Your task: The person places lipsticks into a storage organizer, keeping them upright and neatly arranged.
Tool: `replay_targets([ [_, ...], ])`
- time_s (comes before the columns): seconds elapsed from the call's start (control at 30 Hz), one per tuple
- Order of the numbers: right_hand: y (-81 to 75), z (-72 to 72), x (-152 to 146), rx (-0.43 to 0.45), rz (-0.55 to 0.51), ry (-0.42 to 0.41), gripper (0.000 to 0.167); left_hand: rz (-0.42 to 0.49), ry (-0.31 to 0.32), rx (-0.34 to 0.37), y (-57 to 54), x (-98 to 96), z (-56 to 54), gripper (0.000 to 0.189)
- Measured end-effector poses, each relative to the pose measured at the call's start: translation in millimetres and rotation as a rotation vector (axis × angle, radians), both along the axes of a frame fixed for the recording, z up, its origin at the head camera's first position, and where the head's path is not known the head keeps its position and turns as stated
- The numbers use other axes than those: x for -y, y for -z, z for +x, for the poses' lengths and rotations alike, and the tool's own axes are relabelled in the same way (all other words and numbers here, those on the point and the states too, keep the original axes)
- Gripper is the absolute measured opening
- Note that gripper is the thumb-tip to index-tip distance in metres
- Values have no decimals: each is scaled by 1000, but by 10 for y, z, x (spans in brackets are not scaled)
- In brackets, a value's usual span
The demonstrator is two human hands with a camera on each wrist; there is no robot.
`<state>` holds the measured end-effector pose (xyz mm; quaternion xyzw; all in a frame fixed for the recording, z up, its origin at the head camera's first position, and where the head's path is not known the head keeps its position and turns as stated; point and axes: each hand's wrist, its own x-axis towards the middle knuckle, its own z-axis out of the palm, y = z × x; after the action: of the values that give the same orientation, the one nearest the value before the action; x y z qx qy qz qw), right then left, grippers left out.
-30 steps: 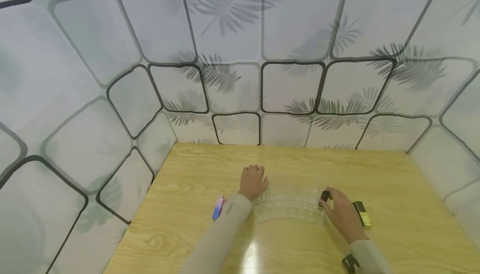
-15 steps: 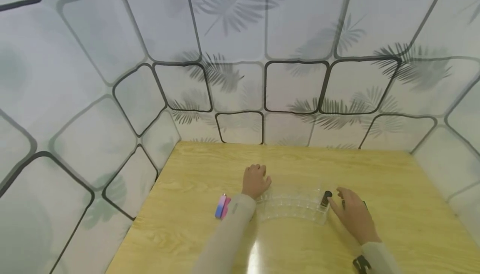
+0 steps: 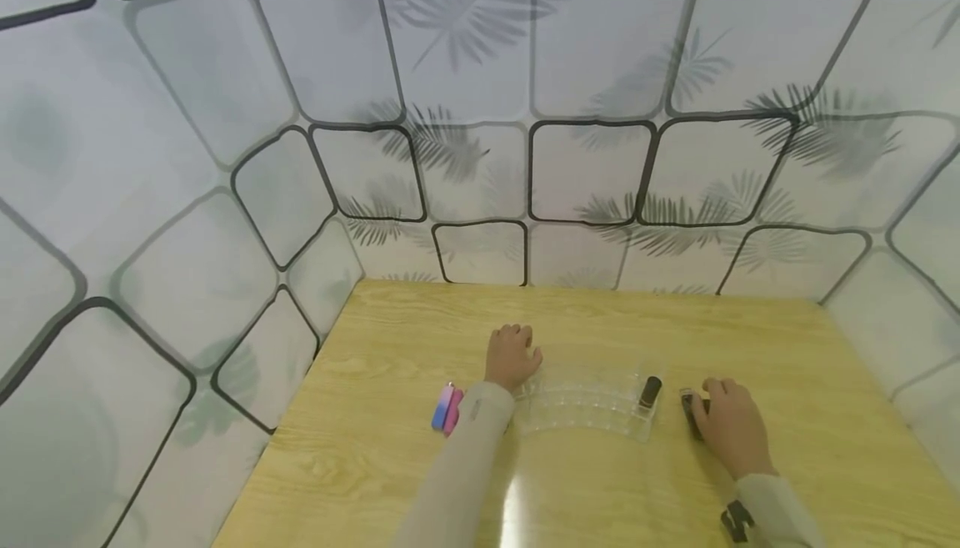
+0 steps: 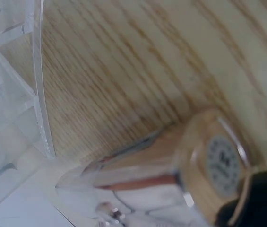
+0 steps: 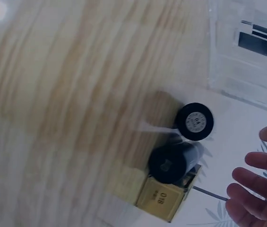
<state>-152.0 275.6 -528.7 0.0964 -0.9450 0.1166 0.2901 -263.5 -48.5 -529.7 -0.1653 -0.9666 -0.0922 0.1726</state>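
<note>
My left hand [image 3: 512, 358] rests on the table at the left end of a clear, tiered plastic display rack [image 3: 581, 408], thumb toward it. A black lipstick [image 3: 650, 392] stands tilted in the rack's right end. To the right of it, my right hand [image 3: 733, 424] hovers over a dark tube [image 3: 692, 414]. From the right wrist view, its fingers [image 5: 254, 182] are spread loosely and apart from two black-capped tubes [image 5: 194, 121] beside a gold box [image 5: 161, 198]. A shiny metallic tube [image 4: 147, 184] with a round end label lies close in the left wrist view.
Beside the left sleeve lie a blue-pink tube [image 3: 442, 408] and a pink item [image 3: 453, 413]. The wooden table [image 3: 375, 481] meets patterned walls [image 3: 480, 256] at the back and sides. A dark strap piece [image 3: 737, 521] is on the right wrist.
My right hand has let go of the black lipstick, leaving it in the rack, and has moved right over the dark tube. My left hand has stayed at the rack's left end.
</note>
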Motion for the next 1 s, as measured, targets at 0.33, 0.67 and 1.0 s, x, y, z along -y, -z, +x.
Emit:
replay_targets([
  [0.33, 50, 21, -32, 203, 40, 39, 29, 44, 5, 0, 27, 38, 10, 17],
  [0.67, 34, -22, 0, 271, 25, 28, 25, 65, 19, -15, 50, 17, -72, 17],
  [1.0, 62, -53, 49, 304, 35, 25, 25, 86, 18, 22, 18, 17, -45, 17],
])
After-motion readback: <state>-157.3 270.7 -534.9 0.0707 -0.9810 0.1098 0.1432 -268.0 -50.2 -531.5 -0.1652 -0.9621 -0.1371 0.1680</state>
